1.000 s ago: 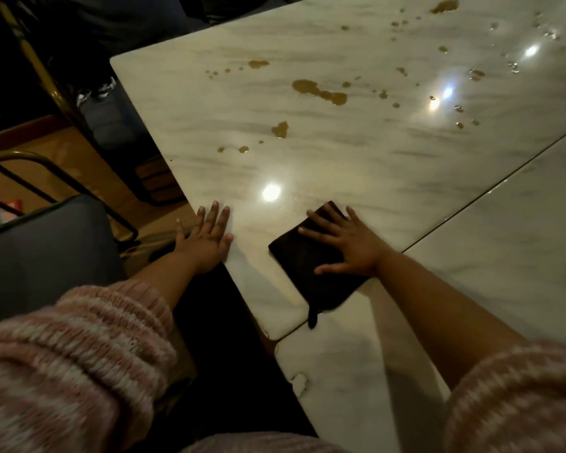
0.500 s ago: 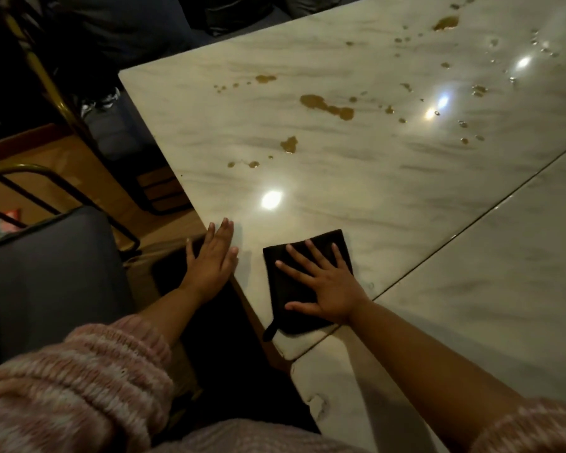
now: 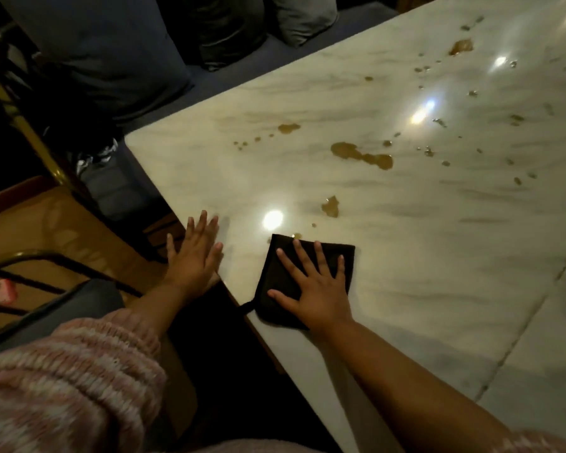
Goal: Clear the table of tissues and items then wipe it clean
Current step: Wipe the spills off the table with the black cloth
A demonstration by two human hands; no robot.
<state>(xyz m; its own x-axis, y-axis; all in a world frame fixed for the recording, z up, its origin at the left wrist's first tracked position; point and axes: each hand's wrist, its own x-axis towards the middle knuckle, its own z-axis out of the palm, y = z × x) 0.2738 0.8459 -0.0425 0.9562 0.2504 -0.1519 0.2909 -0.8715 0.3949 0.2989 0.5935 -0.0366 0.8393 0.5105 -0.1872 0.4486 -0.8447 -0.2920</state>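
A white marble table carries several brown spills and small clear drops toward the far right. A folded black cloth lies flat near the table's left edge. My right hand presses flat on the cloth with fingers spread. The cloth's far edge touches a small brown drop. My left hand rests flat and spread on the table's left edge, holding nothing.
A second marble table abuts the first on the right along a seam. A dark cushioned chair with a metal frame stands at the left. Dark upholstered seating lies beyond the far edge. Wooden floor shows at left.
My right hand has slid the black cloth away from the near corner, further onto the table toward the brown spills. My left hand stays on the table's left edge.
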